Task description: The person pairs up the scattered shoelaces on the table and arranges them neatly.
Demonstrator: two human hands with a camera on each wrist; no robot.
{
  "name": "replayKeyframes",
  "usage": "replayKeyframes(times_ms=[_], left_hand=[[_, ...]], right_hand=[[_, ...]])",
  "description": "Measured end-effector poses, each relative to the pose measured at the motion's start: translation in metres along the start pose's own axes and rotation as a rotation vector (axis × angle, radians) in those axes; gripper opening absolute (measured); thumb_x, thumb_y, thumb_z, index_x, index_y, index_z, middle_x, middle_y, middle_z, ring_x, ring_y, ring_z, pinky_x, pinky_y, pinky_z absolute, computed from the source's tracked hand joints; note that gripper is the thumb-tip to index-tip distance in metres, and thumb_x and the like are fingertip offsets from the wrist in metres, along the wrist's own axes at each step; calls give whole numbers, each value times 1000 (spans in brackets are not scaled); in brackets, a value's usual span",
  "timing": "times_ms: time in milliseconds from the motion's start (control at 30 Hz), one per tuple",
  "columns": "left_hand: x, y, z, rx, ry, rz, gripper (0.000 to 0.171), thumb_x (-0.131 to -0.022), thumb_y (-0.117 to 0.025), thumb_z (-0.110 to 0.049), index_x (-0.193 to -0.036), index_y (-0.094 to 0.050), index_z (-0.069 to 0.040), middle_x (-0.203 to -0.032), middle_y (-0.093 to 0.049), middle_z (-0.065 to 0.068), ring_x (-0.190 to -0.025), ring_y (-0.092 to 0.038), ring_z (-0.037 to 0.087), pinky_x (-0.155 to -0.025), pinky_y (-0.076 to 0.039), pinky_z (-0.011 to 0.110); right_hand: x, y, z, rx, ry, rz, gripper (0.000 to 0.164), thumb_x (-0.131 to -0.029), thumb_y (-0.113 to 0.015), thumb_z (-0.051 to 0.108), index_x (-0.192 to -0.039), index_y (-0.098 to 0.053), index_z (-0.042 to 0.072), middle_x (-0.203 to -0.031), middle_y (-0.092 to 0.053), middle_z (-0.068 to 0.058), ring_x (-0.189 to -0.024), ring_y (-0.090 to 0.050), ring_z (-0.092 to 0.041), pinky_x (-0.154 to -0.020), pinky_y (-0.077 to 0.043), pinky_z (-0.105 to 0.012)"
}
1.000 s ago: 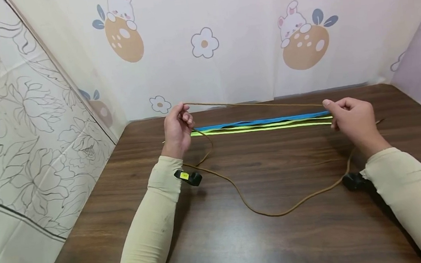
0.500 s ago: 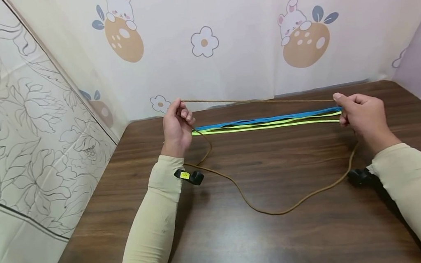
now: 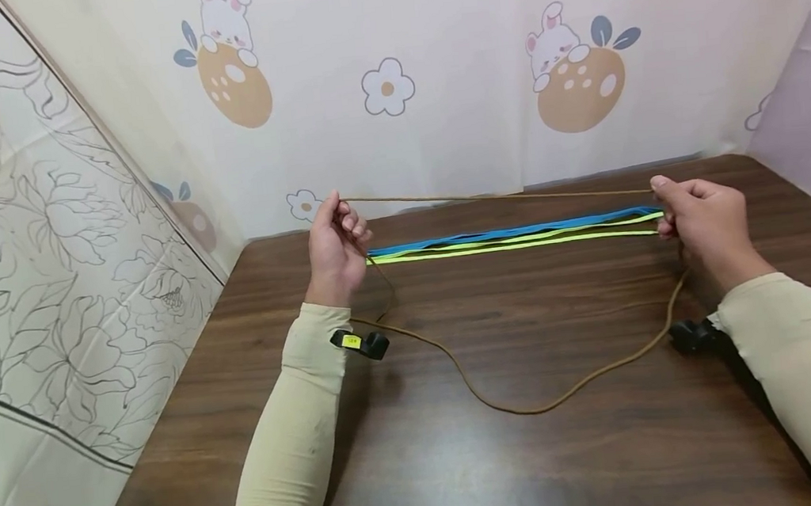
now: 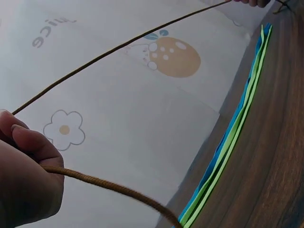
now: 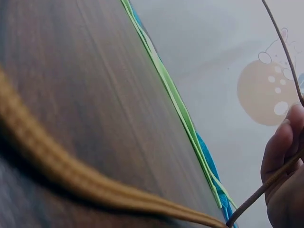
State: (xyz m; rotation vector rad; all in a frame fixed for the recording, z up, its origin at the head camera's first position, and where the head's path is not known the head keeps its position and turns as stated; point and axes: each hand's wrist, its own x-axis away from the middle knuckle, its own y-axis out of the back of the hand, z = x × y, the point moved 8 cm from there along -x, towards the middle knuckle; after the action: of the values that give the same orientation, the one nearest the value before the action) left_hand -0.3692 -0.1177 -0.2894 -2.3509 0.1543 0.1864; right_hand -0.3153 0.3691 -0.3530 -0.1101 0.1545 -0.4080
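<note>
Between both hands a brown cord is stretched nearly straight above the table. My left hand pinches it between thumb and fingers; in the left wrist view the cord's slack part comes out of the curled fingers. At the other side my right hand pinches the cord with thumb against fingers. The rest of the cord hangs down and lies in a wide curve on the table in front. Behind it, blue laces and neon yellow-green laces lie side by side along the back; their ends are partly hidden by the hands.
The dark wood-grain table ends at a wall covering printed with rabbits and flowers. A flower-drawn sheet hangs along the left side. Each wrist wears a small black camera.
My right hand has moved right, widening the span of cord between the hands. The left hand has stayed nearly in place, still pinching the cord.
</note>
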Motion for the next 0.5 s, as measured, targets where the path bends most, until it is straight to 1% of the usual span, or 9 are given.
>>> replayKeyframes(times_ms=[67, 200, 367, 500], left_hand=[[1, -1, -2, 8, 2, 2, 35, -107, -48, -29, -77, -54, -12, -60, -43, -4, -52, -44, 9, -54, -38, 21], [1, 1, -5, 20, -2, -15, 32, -106, -52, -29, -80, -55, -12, -61, -43, -5, -53, -43, 9, -54, -36, 20], [0, 6, -7, -6, 0, -30, 30, -106, -52, -30, -81, -55, -12, -61, -43, -5, -54, -43, 8, -54, -36, 20], [-3, 11, -8, -16, 2, -41, 33, -105, -55, -33, -79, -53, -12, -60, -42, -5, -53, -43, 8, -53, -37, 19]], right_hand=[[-1, 2, 0, -54, -9, -11, 27, -85, -82, 30, -79, -72, 6, -54, -54, -1, -43, -57, -11, -44, -49, -23], [-3, 7, -1, -115, -24, -39, 26, -84, -82, 29, -81, -72, 5, -56, -55, -1, -43, -57, -12, -43, -50, -23], [-3, 13, -1, -154, -3, -84, 26, -84, -82, 25, -83, -70, 2, -56, -57, -2, -42, -57, -13, -43, -50, -23], [-4, 17, 0, -186, 9, -115, 26, -84, -82, 23, -81, -69, 1, -56, -57, -2, -41, -56, -13, -42, -49, -23]])
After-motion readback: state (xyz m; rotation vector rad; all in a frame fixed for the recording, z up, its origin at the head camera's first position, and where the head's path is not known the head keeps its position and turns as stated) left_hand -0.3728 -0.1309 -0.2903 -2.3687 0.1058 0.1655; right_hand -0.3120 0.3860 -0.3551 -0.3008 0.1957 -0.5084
